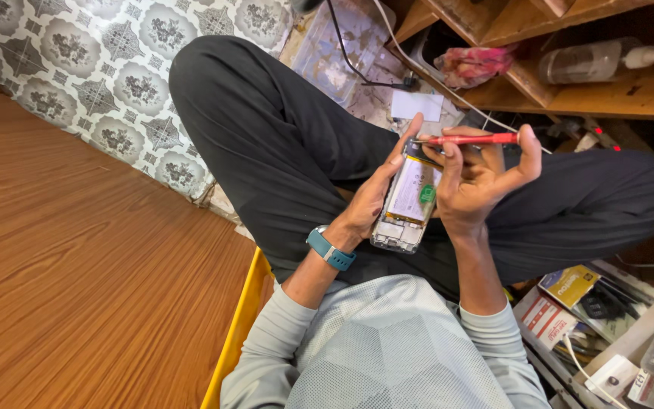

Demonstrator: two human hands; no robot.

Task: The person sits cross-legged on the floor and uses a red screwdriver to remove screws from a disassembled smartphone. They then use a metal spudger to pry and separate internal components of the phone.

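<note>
Head view: I am cradling an opened smartphone (408,198) in my left hand (369,204), fingers curled up around its edge, thumb reaching toward its top. My right hand (474,185) is pinching a red screwdriver (469,139) between thumb and fingers, its tip meeting the phone's upper end. The phone is sitting above my lap, between both hands. The tip's exact contact point is being hidden by my fingers. A blue wristband (331,248) is circling my left wrist. I am sitting cross-legged beside a wooden floor (77,273); a parts tray (615,333) is lying at lower right.
</note>
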